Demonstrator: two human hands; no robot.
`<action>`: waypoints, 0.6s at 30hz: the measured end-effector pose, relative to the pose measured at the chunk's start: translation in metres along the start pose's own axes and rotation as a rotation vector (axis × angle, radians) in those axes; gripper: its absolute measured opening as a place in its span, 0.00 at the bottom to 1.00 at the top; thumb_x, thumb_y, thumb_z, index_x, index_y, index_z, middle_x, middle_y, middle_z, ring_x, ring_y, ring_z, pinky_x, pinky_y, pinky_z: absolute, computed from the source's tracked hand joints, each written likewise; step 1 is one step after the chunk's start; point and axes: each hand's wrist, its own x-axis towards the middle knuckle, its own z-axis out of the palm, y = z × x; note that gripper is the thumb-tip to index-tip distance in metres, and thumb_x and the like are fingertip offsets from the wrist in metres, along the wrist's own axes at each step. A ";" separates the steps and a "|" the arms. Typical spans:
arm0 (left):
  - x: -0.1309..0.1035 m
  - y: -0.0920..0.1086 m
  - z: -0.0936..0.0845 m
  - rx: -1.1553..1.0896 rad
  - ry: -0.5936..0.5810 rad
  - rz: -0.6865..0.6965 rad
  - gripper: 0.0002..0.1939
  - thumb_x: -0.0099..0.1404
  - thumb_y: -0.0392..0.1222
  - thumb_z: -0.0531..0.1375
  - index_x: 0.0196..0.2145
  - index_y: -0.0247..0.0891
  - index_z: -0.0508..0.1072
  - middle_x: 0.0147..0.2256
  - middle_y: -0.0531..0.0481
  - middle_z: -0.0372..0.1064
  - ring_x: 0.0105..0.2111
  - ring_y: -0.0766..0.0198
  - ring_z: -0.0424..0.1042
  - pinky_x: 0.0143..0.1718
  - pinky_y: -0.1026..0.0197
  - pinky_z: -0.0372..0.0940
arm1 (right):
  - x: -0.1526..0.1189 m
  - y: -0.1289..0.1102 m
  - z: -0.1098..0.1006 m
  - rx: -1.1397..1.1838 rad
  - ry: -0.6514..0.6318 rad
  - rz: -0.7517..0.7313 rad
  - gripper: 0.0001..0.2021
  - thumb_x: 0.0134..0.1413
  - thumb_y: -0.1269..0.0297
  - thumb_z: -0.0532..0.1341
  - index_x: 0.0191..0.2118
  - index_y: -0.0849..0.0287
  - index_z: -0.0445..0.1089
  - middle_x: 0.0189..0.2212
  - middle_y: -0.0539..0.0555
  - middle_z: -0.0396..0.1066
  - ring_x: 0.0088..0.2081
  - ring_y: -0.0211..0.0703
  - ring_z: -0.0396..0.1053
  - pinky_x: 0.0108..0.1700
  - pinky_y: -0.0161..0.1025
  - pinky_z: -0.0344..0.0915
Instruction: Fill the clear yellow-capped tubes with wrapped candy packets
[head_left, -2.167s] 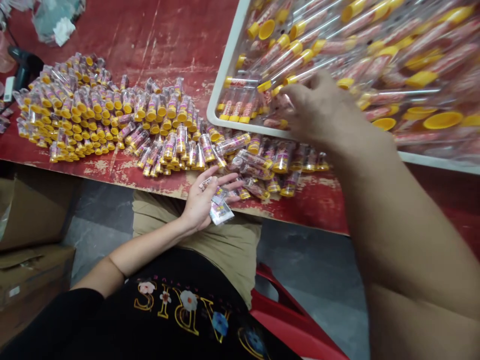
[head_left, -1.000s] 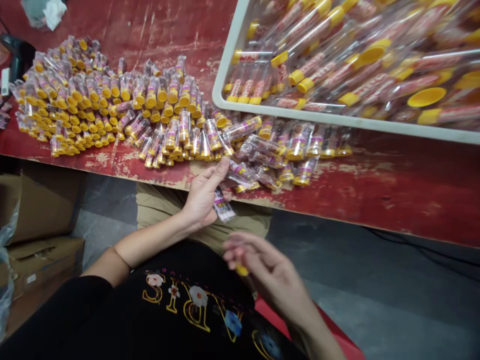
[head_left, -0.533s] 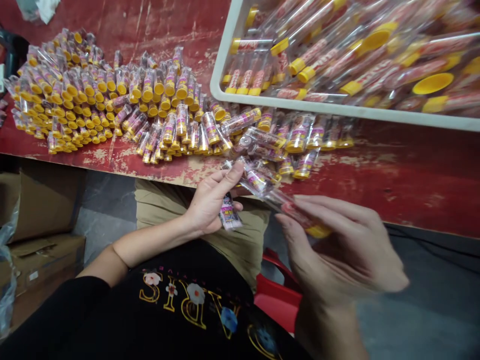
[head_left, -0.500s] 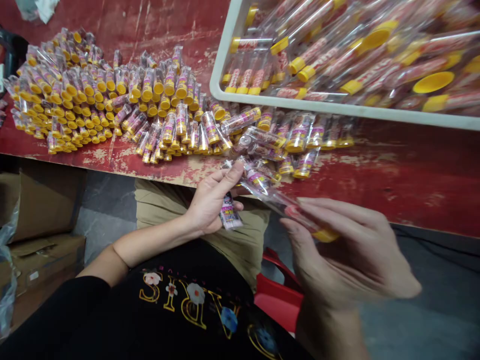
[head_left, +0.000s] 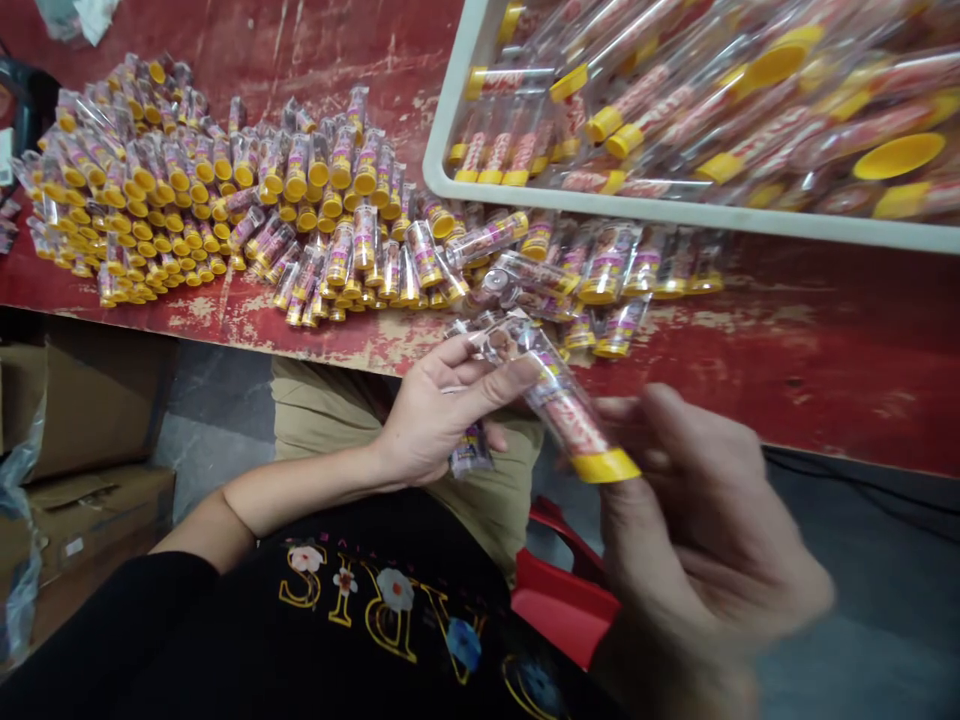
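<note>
A clear tube with a yellow cap [head_left: 607, 466] and a red-and-white printed roll inside sits mostly in a clear printed plastic sleeve [head_left: 546, 370]. My left hand [head_left: 442, 410] pinches this sleeve between thumb and fingers. Beneath that palm, more flat printed sleeves [head_left: 471, 450] stick out, held by the curled fingers. At the capped end is my right hand [head_left: 712, 530], blurred, its thumb against the cap and its fingers bent behind the tube. Just beyond the hands lie several sleeved tubes [head_left: 619, 325] on the red table [head_left: 825, 370].
A white tray [head_left: 675, 215] of unsleeved yellow-capped tubes stands at the back right. A big pile of sleeved tubes [head_left: 150, 190] covers the table's left part. Cardboard boxes [head_left: 97, 400] stand on the floor at left, and a red stool [head_left: 562, 600] is below me.
The tube has gone deeper into the sleeve, leaving mainly its yellow cap outside. My left thumb has moved right along the sleeve, and my right fingers have shifted back towards the cap.
</note>
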 end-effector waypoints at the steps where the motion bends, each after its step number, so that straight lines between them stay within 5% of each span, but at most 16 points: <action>1: -0.002 0.002 0.001 0.018 -0.021 0.007 0.28 0.54 0.56 0.78 0.47 0.40 0.79 0.40 0.48 0.79 0.29 0.68 0.73 0.21 0.69 0.65 | 0.001 -0.002 0.001 0.002 0.052 -0.025 0.29 0.59 0.71 0.68 0.63 0.37 0.75 0.51 0.57 0.79 0.47 0.53 0.79 0.39 0.50 0.79; 6: -0.012 0.004 0.001 0.123 -0.082 0.003 0.39 0.57 0.55 0.77 0.64 0.50 0.74 0.34 0.52 0.78 0.25 0.69 0.70 0.23 0.67 0.69 | 0.009 -0.001 0.005 -0.075 0.091 -0.155 0.28 0.53 0.77 0.72 0.55 0.39 0.81 0.44 0.53 0.83 0.41 0.48 0.80 0.40 0.47 0.77; 18: -0.004 -0.009 -0.001 0.178 -0.121 -0.009 0.39 0.56 0.52 0.78 0.64 0.54 0.75 0.33 0.53 0.78 0.25 0.67 0.69 0.24 0.65 0.70 | 0.006 0.010 0.011 -0.080 0.252 -0.166 0.27 0.49 0.81 0.74 0.49 0.41 0.83 0.38 0.50 0.85 0.35 0.42 0.81 0.37 0.40 0.75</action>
